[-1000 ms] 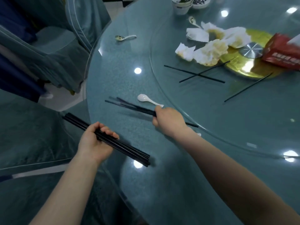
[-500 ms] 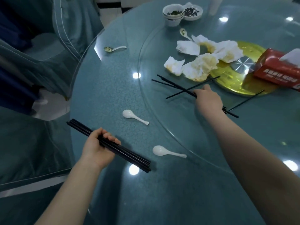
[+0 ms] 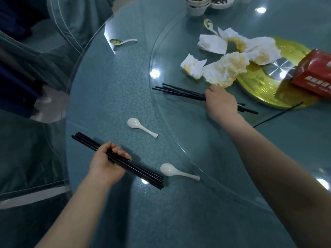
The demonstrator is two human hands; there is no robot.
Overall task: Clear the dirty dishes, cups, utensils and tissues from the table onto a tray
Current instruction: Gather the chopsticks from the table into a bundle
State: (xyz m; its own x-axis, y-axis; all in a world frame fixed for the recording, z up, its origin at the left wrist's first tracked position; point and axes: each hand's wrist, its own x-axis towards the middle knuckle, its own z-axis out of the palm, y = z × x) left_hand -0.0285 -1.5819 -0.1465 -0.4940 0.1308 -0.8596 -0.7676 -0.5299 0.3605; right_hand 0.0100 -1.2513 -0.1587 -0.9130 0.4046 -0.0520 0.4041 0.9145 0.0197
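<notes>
My left hand (image 3: 107, 162) grips a bundle of black chopsticks (image 3: 143, 173) over the table's near left edge. On the glass turntable (image 3: 179, 136), my right hand (image 3: 221, 102) grips several more black chopsticks (image 3: 180, 91), their tips pointing left. One loose chopstick (image 3: 277, 114) lies to the right of that hand. Two clean white spoons (image 3: 141, 127) (image 3: 176, 171) lie on the table between my hands. Stained tissues (image 3: 223, 68) are heaped just beyond my right hand. Two dirty spoons (image 3: 122, 42) (image 3: 209, 25) lie farther back.
A red tissue box (image 3: 315, 76) sits at the right on a yellow-stained patch around the metal hub (image 3: 279, 68). Stacked small cups (image 3: 197, 5) and a dish (image 3: 221, 1) stand at the far edge. Cloth-covered chairs (image 3: 59, 33) crowd the table's left side.
My right hand reached from the near table onto the turntable, gathering the crossed chopsticks there into its grip. The left hand kept its bundle almost still.
</notes>
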